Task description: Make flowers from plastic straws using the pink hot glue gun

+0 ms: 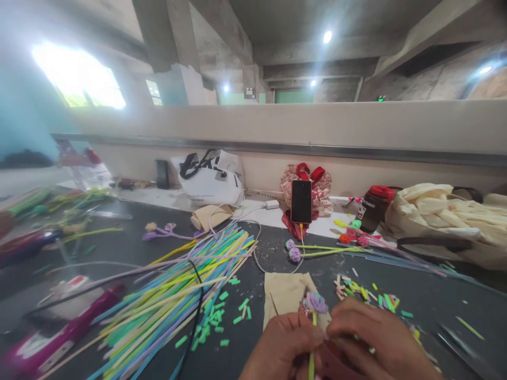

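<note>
One purple flower rises just above the left hand, whose thumb and fingers pinch its green stem. Close beside it, the right hand curls inward; I can't tell what, if anything, those fingers hold.

Strips lie left of the flower — phone behind, tote bag farther right.

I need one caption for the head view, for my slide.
Purple flower on a yellow-green stem in the left grip, right grip close beside it, colourful strips spread at left.
</note>
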Tool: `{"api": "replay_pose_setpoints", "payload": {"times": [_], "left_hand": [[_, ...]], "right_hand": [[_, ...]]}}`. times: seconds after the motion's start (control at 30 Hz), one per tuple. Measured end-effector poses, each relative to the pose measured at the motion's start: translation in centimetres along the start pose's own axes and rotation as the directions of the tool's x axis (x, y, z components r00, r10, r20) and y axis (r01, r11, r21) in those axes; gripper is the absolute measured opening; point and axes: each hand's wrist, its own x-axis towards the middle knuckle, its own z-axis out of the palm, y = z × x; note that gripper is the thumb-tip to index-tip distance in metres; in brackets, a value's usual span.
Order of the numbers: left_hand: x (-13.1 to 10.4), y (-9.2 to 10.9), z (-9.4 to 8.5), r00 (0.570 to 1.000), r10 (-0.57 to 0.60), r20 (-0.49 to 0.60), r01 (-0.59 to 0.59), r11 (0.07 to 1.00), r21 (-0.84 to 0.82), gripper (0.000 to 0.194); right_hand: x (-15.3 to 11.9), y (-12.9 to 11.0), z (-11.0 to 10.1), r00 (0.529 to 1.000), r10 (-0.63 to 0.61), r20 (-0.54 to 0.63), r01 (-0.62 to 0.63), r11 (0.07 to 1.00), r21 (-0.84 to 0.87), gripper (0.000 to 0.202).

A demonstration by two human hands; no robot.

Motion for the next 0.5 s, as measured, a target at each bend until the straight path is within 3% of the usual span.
{"api": "replay_pose_setpoints", "payload": {"times": [0.23, 0.37, 0.5], "left_hand": [[-0.1, -0.2, -0.1, 0.993, -0.080, -0.082, 0.094, 0.978, 0.186, 0.018], [-0.1, 0.0, 0.5, 0.984, -0.112, -0.135, 0.140, 0.966, 0.219, 0.014], [-0.1, 0.0, 0.5, 0.986, -0.122, -0.112, 0.145, 0.963, 0.229, 0.014]], "right_hand": [[1.0, 0.0, -3.8, 0.987, 0.075, 0.143, -0.072, 0.997, -0.028, 0.013], [1.8, -0.1, -4.0, 0.981, 0.076, 0.181, -0.070, 0.997, -0.038, 0.015], [2.0, -0.2, -3.7, 0.979, 0.067, 0.195, -0.063, 0.998, -0.031, 0.015]]}}
